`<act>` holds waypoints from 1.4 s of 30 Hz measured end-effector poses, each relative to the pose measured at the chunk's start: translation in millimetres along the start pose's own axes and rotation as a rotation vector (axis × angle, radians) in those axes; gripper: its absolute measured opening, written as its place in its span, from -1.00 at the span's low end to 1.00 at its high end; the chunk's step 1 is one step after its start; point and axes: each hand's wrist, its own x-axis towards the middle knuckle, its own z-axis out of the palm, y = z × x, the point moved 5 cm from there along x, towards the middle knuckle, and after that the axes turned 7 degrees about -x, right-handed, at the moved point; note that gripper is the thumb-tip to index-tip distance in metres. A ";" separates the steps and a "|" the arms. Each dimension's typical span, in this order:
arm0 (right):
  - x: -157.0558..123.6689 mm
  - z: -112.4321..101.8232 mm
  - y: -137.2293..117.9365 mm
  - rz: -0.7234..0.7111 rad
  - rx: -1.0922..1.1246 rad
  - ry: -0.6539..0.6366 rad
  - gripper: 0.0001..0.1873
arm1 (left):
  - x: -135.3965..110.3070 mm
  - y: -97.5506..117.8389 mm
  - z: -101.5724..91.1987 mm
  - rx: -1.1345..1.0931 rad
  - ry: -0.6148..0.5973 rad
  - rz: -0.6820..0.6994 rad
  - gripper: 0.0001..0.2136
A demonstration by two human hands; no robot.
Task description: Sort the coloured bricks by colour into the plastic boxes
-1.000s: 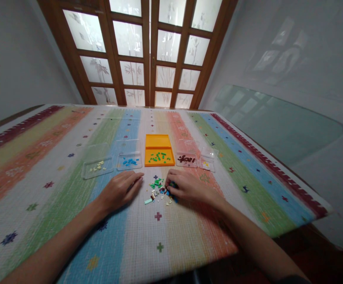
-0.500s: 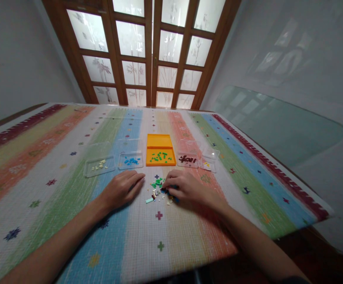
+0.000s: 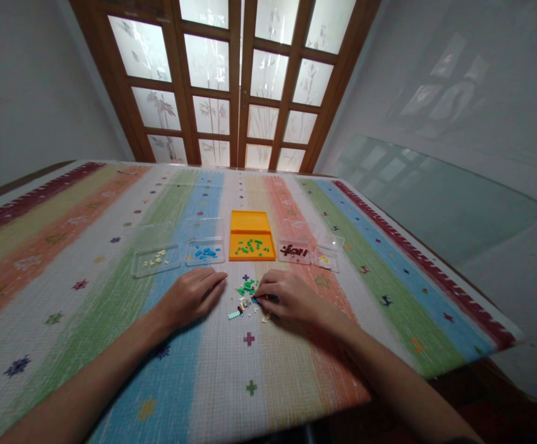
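A loose pile of small toy bricks point(image 3: 246, 288) lies on the cloth between my hands, with green, white and dark pieces mixed together. At its near left edge is a pale mint studded piece point(image 3: 234, 314). My right hand point(image 3: 287, 293) reaches into the pile's right side, thumb and forefinger pinched on a small brick whose colour is mostly hidden; a bit of dark blue shows by the fingertips. Left of the pile, my left hand point(image 3: 198, 293) rests on the cloth with its fingers stretched out, holding nothing.
Beyond the hands stands an open orange case point(image 3: 252, 216) with green bricks. Clear boxes flank it: cream bricks point(image 3: 156, 259) and blue bricks point(image 3: 207, 253) on the left, brown bricks point(image 3: 293, 251) and yellow bricks point(image 3: 324, 259) on the right. A striped tablecloth point(image 3: 231, 370) covers the table.
My right hand's fingers have shifted slightly and drawn closer together over the pile. Blue seen beneath that hand before is now mostly hidden. My left hand has stayed put.
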 end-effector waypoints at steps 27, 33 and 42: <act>-32.0 -53.2 119.7 0.533 0.045 0.351 -0.85 | -1.1 -1.7 0.0 -0.024 -0.025 -0.020 -0.79; -32.5 -47.2 124.3 0.546 -0.050 0.290 -0.79 | -0.6 -1.2 0.4 -0.024 -0.026 -0.015 -0.80; -21.8 -56.4 89.4 0.407 -0.023 0.365 -0.77 | -1.6 -2.8 4.0 -0.072 -0.067 -0.043 -0.81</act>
